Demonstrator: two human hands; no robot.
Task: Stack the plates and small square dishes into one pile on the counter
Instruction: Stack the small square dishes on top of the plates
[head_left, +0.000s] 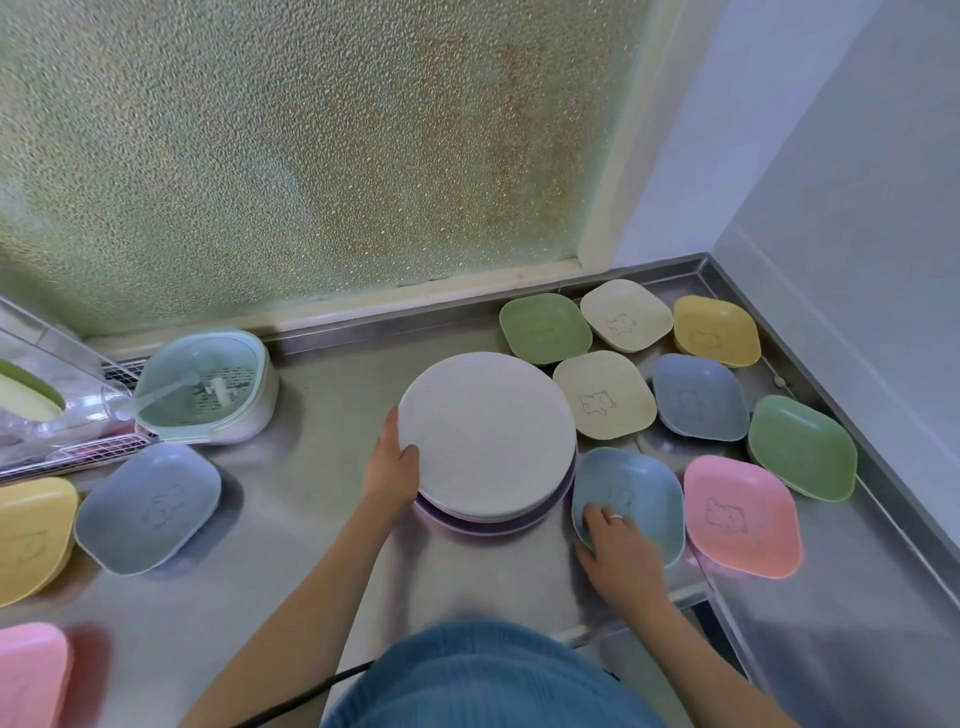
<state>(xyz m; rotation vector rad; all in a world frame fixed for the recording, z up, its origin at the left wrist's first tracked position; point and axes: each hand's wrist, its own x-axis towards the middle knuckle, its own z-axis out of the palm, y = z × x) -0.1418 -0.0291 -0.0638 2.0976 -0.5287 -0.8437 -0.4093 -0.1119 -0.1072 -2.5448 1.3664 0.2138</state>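
You stood at a steel tabletop (291, 499) below a frosted window (291, 156). Your left hand (390, 467) held the left edge of a pile of round plates (485, 431), thumb on the cream top plate and the other fingers hidden beneath; a purple plate showed at the bottom of the pile. Your right hand (618, 551) gripped the near rim of a light blue square dish (631, 493) just right of the pile, fingers curled over its edge, a ring on one finger.

Seven more square dishes crowded the right corner, close together: two green (545, 327), two cream (626, 314), one yellow (717, 330), one blue (698, 397) and one pink (740, 514). They hemmed in the pile's right side. To the left lay a blue dish (148, 506), a yellow dish (34, 535) and a pink dish (31, 670), well apart from the pile. Several dishes carried a small bear outline; no writing could be read.

A pale green strainer basket (205, 387) sat at the back left, beside a wire rack (67, 447).
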